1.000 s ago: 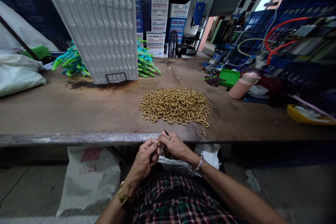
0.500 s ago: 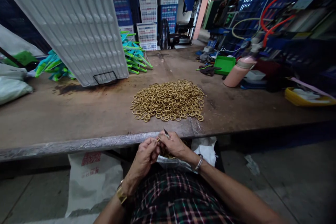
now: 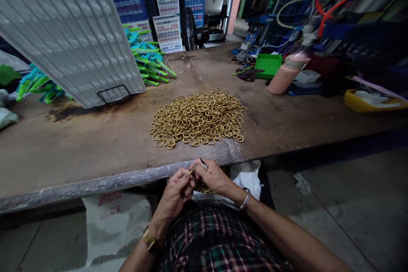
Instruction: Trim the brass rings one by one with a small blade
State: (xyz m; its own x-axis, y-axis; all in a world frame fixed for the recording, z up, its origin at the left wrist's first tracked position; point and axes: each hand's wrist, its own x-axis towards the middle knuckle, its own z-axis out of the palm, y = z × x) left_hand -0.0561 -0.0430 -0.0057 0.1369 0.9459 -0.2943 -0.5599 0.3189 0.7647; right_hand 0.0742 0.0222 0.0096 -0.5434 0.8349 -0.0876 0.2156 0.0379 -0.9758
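My left hand (image 3: 176, 191) is closed, pinching a gold-coloured ring (image 3: 191, 172) edge-on at the front of the table. Against that ring, the fingers of my right hand (image 3: 216, 178) are closed round a small knife-like tool (image 3: 203, 164) with a dark pointed tip and a pale body. Most of the tool is hidden by the fingers. Just beyond both hands lies a heap of gold-coloured rings (image 3: 197, 117) on the brown table (image 3: 105, 148). Below my wrists, more rings (image 3: 204, 188) show in a white bag (image 3: 248, 182) at my lap.
A tall ribbed white panel (image 3: 79, 42) leans at the left, near green and blue hangers (image 3: 156, 66). Toward the right stand a pink bottle (image 3: 287, 74), a green tray (image 3: 269, 64) and a yellow tray (image 3: 366, 103). A printed white sack (image 3: 117, 225) hangs below the table edge.
The view has shifted, so the table and its things sit somewhat further left and tilted. Both hands keep their grip on the ring and tool, with little visible movement.
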